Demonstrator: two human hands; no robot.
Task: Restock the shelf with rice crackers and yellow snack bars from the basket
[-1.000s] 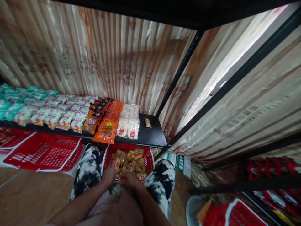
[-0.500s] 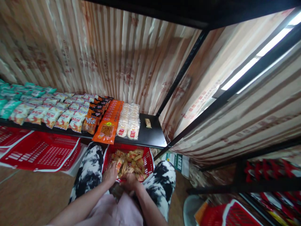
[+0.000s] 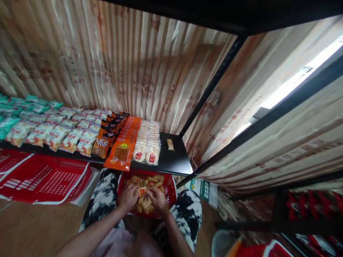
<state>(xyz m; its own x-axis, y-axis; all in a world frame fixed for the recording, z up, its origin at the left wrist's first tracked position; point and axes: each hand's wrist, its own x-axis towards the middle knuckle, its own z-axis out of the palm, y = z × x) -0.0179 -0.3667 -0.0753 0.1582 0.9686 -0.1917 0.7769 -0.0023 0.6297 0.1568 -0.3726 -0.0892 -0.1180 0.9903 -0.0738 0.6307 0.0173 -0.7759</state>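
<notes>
A small wrapped snack (image 3: pixel 142 191) with an orange-red label is in my left hand (image 3: pixel 130 197), whose fingers close round its left end. My right hand (image 3: pixel 158 200) is beside the packet's right end with its fingers pinched together; what lies between them is hidden. Both hands are over a red plastic basket (image 3: pixel 171 189), which stands between my knees below the shelf. Several similar wrapped snacks (image 3: pixel 146 203) in clear and yellowish packaging lie loose in it. One more wrapped snack bar (image 3: pixel 170 144) rests alone on the right end of the black shelf (image 3: pixel 178 157).
Beside that bar stand two rows of round white crackers (image 3: pixel 146 142), an orange snack pack (image 3: pixel 122 150) and rows of bagged snacks (image 3: pixel 61 135). A black shelf post (image 3: pixel 211 85) rises at the right. Red baskets (image 3: pixel 53 176) sit at left; a green-white bag (image 3: pixel 205 189) lies right.
My right hand has risen from the near side of the basket to the packet by my left hand. My left hand has shifted slightly forward and right. The view has tilted slightly.
</notes>
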